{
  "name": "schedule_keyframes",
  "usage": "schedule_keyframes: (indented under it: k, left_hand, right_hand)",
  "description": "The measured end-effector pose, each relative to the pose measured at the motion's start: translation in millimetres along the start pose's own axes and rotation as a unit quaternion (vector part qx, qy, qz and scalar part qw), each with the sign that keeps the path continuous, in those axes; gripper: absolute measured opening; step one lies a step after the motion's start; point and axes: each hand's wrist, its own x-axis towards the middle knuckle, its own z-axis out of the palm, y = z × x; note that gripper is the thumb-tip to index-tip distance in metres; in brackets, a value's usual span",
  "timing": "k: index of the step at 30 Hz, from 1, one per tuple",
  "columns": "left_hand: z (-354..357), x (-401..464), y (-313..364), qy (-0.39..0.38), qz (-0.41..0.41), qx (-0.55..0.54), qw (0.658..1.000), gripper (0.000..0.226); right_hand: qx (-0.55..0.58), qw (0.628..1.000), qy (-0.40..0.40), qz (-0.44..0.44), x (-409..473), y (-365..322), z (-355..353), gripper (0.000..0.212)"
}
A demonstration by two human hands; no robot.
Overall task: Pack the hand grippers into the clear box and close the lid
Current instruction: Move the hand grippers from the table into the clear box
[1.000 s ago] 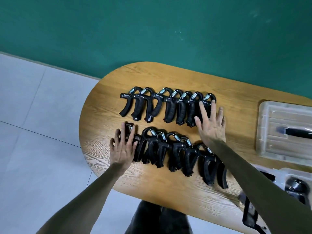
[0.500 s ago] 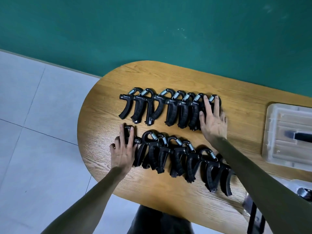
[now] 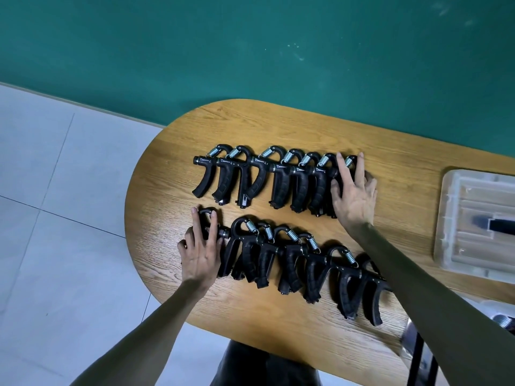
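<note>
A rounded wooden bench (image 3: pixel 278 126) stands against a green wall, over a pale tiled floor. Two rows of black hand grippers lie on it: the far row (image 3: pixel 267 176) toward the wall, the near row (image 3: pixel 292 260) toward the person. The clear lid (image 3: pixel 473 224) lies flat on the bench, well to the right of both rows. A corner of the clear box (image 3: pixel 501 316) shows just beyond the near row's right end, mostly out of frame.

The left hand (image 3: pixel 202 252) rests spread and flat on the leftmost gripper of the near row, not closed round it. The right hand (image 3: pixel 352 193) lies likewise spread on the rightmost gripper of the far row.

Judged step: gathering, with nearly all packing still outstanding. The next move calls for closing fingers round a gripper or pushing a row together, then carrying it rightward to the box.
</note>
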Motion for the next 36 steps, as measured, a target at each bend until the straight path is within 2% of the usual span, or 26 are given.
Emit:
schedule_keyframes:
  k: [6,11,16,22,28,31,36]
  left_hand:
    - [-0.2,0.1,4.0,-0.01,-0.017,-0.01,1.0,0.074]
    - [-4.6,-0.6,4.8,-0.005,-0.018,-0.013,1.0,0.072]
    - [-20.6,-2.7,15.7,0.01,-0.018,-0.004,1.0,0.064]
    - [-51.2,-3.7,38.4,0.034,-0.008,-0.016,0.999,0.069]
    - [-91.2,-8.0,76.4,0.07,0.013,-0.03,0.997,0.074]
    - [-111.7,-12.6,99.0,0.07,0.02,-0.035,0.997,0.066]
    - [-144.3,-26.8,142.9,0.071,0.022,0.029,0.997,0.064]
  right_hand:
    - [0.048,0.997,0.04,-0.037,-0.4,5.4,5.3,0.055]
    - [0.079,0.995,0.053,-0.007,-7.7,-3.4,-6.9,0.06]
    - [0.049,0.996,0.041,-0.067,-27.4,-4.8,-30.1,0.063]
    - [0.015,0.991,0.024,-0.132,-60.4,-4.9,-56.9,0.065]
    - [0.017,0.992,0.057,-0.115,-98.7,-21.3,-79.3,0.064]
    - [0.016,0.99,0.07,-0.125,-118.4,-27.4,-97.4,0.06]
    - [0.037,0.991,0.097,-0.086,-154.1,-28.1,-127.7,0.058]
